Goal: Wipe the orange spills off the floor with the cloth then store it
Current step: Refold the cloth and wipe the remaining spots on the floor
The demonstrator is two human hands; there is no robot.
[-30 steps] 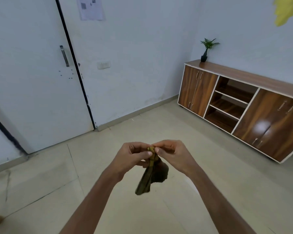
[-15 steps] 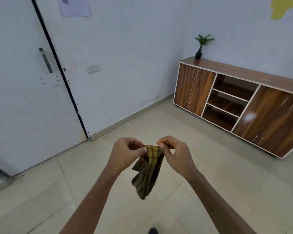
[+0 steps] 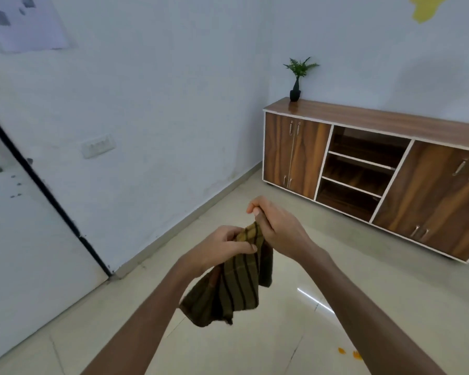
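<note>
Head view puts both hands at the centre of the frame with the cloth (image 3: 236, 282) strung between them; the left hand (image 3: 222, 250) pinches the upper edge between thumb and curled fingers, and the right hand (image 3: 278, 228), slightly higher and further up the frame, has its fingers closed on the top corner. Neither hand is spread wide; both are clamped on fabric. The cloth hangs with its long axis running down and to the lower left, ending in a loose, folded bottom edge above the floor (image 3: 268, 334).

The relation that matters is where the spill lies from that hanging cloth; 2 small orange spots (image 3: 348, 352) sit at the lower right of the frame, just beside the right forearm, well apart from the cloth's lower edge and to its right. By that layout the right hand looks the nearer one, and I judge the wiping has not begun; the cloth would need to come down and toward the lower right.

The cloth is thin woven fabric, olive-brown with dark stripes, limp and creased. The floor is pale glossy tile with a bright streak of reflected light, so the spots should lift easily. A wooden cabinet (image 3: 295, 155) with open shelves stands at the right, a likely storing place; a small plant (image 3: 297, 77) sits on its top.
</note>
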